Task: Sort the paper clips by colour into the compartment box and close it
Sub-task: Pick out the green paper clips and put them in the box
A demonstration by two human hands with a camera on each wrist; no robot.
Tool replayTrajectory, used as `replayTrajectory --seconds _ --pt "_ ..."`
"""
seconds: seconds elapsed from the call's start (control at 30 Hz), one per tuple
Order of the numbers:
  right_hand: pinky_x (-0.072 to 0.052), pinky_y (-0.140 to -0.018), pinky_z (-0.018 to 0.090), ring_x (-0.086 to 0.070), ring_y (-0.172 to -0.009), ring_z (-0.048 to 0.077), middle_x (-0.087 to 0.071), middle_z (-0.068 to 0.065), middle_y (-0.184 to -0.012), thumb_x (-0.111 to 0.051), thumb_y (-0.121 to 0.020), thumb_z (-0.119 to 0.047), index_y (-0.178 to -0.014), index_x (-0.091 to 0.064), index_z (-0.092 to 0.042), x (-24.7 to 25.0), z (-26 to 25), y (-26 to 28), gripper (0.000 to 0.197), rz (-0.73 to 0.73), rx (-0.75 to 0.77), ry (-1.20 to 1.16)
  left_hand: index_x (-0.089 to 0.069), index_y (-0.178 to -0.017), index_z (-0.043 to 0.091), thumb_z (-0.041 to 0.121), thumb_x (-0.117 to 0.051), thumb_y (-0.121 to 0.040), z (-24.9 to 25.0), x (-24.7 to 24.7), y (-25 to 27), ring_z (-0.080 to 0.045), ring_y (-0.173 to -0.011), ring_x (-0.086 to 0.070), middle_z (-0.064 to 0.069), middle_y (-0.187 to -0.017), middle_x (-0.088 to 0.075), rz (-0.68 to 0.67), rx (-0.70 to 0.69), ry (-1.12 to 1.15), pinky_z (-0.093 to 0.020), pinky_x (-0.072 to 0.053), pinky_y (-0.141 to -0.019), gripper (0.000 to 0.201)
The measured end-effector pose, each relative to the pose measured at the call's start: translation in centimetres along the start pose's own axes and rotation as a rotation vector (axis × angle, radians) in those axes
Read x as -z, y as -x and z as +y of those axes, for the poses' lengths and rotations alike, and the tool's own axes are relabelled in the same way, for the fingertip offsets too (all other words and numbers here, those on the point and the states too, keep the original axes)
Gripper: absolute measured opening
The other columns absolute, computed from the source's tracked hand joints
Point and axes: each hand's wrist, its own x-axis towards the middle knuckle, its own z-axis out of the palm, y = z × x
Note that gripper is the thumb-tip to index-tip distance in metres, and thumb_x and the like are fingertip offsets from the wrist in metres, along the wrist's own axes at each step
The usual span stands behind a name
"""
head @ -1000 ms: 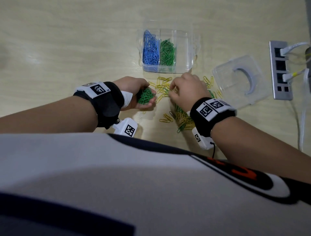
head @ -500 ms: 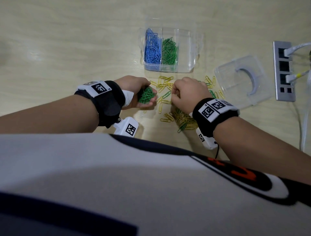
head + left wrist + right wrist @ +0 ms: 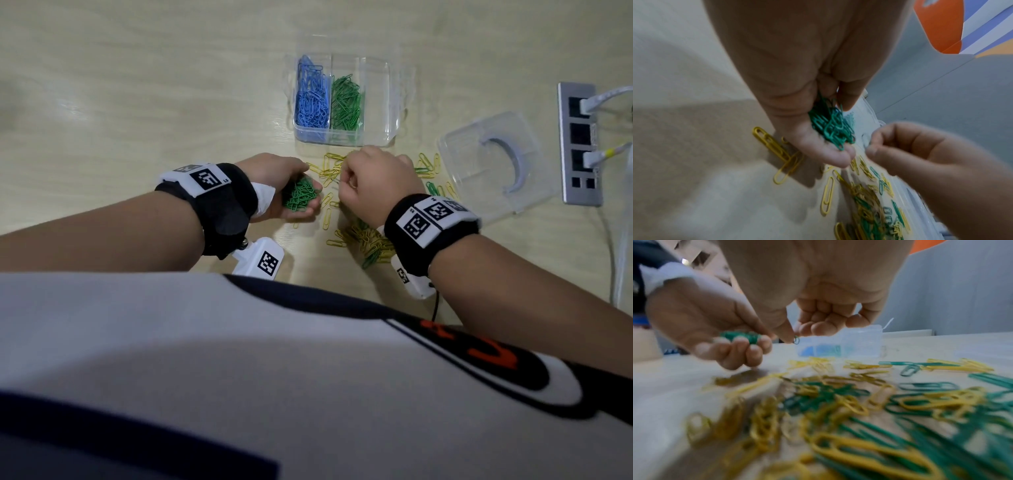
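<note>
My left hand [image 3: 284,185] lies palm up on the table, fingers curled round a bunch of green clips [image 3: 301,197], also seen in the left wrist view [image 3: 830,126]. Just right of it, my right hand [image 3: 373,185] pinches a single green clip [image 3: 796,339] between thumb and forefinger, a short way above the table. The clear compartment box [image 3: 392,102] stands open beyond the hands, with blue clips [image 3: 311,99] in its left compartment and green clips [image 3: 346,102] in the middle one. A loose pile of yellow and green clips [image 3: 366,240] lies under and around my right wrist.
The box's clear lid [image 3: 493,164] lies on the table to the right of the hands. Further right is a grey power strip [image 3: 579,144] with white cables plugged in. Loose yellow clips [image 3: 330,168] are scattered between the hands and the box.
A green clip that lay on the table between my hands is gone from there, and my right thumb and forefinger now pinch one. The left hand has kept its bunch and stayed put.
</note>
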Motion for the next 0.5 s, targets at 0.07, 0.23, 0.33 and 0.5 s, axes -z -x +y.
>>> replayTrajectory --seconds 0.07,0.23,0.33,0.5 --pt "-0.035 -0.091 0.036 -0.048 -0.082 0.013 -0.048 -0.012 -0.085 -0.052 -0.087 -0.03 -0.086 -0.053 -0.028 0.6 -0.8 0.3 0.003 0.05 0.044 -0.118 -0.052 -0.083 0.003 0.03 -0.032 -0.102 -0.1 -0.2 -0.2 -0.024 -0.067 -0.053 -0.015 -0.07 -0.054 -0.012 -0.005 -0.003 -0.026 -0.055 -0.052 0.038" --pt "-0.037 -0.091 0.036 -0.054 -0.088 0.015 -0.05 -0.012 -0.086 -0.053 -0.089 -0.032 -0.092 -0.061 -0.028 0.9 -1.8 0.7 0.01 0.019 0.055 -0.179 -0.051 -0.096 0.004 0.03 -0.04 -0.1 -0.3 -1.2 -0.4 -0.026 -0.066 -0.058 -0.014 -0.079 -0.056 0.016 -0.037 0.018 -0.03 -0.057 -0.051 0.029" --pt "-0.043 -0.078 0.031 -0.051 -0.081 0.014 -0.053 -0.007 -0.087 -0.048 -0.092 -0.026 -0.091 -0.061 -0.022 0.9 0.1 1.1 0.013 0.082 -0.063 -0.206 -0.053 -0.079 0.005 0.034 -0.033 -0.102 -0.3 -1.3 -0.4 -0.018 -0.05 -0.058 -0.01 -0.061 -0.059 -0.011 -0.024 -0.002 -0.023 -0.054 -0.05 0.042" --pt "-0.048 -0.076 0.036 -0.055 -0.087 0.024 -0.055 0.002 -0.099 -0.057 -0.087 -0.041 -0.1 -0.055 -0.018 0.1 3.4 1.7 0.027 -0.15 -0.303 -0.016 -0.053 -0.075 0.006 0.03 -0.03 -0.103 -0.2 -1.3 -0.2 -0.017 -0.042 -0.058 -0.009 -0.055 -0.058 -0.015 -0.026 -0.029 -0.02 -0.052 -0.047 0.043"
